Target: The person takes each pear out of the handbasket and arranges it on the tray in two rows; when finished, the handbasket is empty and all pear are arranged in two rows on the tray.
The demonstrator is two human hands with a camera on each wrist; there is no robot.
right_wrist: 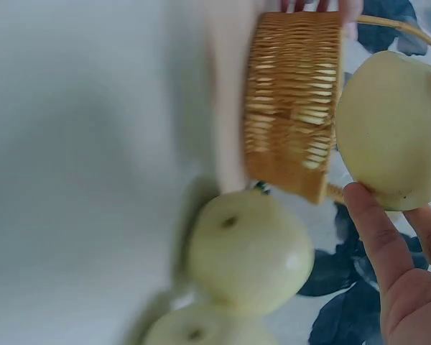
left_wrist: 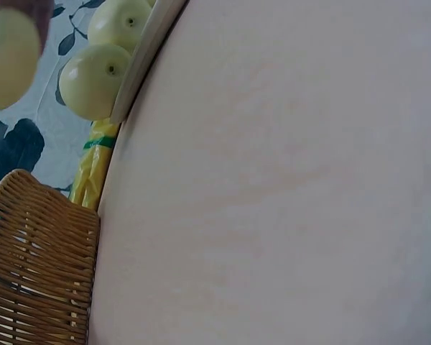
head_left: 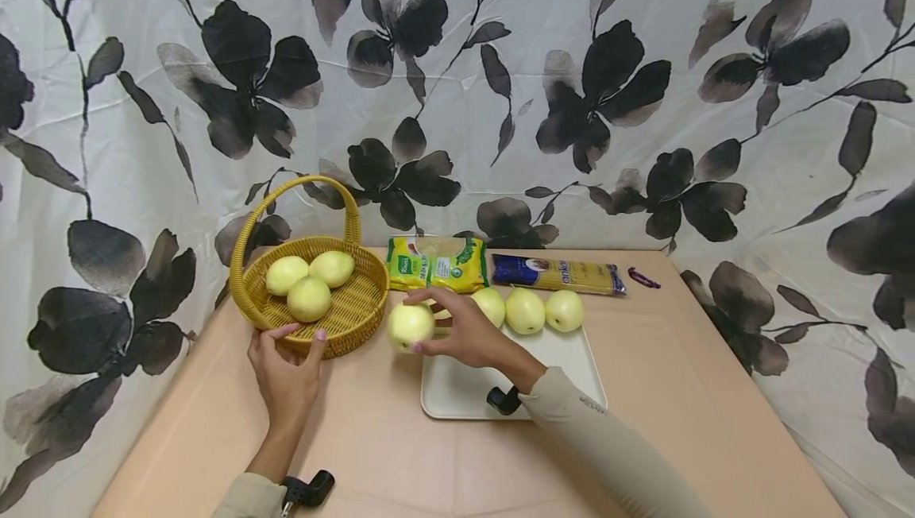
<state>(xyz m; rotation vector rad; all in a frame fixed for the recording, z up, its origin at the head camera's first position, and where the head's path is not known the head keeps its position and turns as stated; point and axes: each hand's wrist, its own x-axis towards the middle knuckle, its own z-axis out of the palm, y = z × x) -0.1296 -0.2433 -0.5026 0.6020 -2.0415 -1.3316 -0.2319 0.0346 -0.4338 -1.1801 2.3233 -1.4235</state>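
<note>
- The held fruit (head_left: 411, 326), pale and nearly round with no clear long axis, is just right of the basket (head_left: 360, 294) and seems raised off the tabletop (head_left: 686, 391).
- The right hand (head_left: 465, 331) has its grip clamped on that fruit, the fingers and thumb curled about its right side, so the fruit's bare side faces the basket.
- From this grip the basket lies to the left, beyond the fruit; its open top sits clear of the handle on this side.
- The left hand (head_left: 286, 371) is the nearer one to the basket: its grip is on the near wall, a finger at the rim.
- Three loose fruits (head_left: 310, 299) lie together inside the basket, toward its left and far part, leaving bare weave at the right.
- Right of the basket is the tray (head_left: 457, 399), with three more fruits (head_left: 525, 311) along its far end.
- Beyond the tray, also to the basket's right, lie a yellow packet (head_left: 436, 264) and a blue-and-yellow packet (head_left: 561, 274).
</note>
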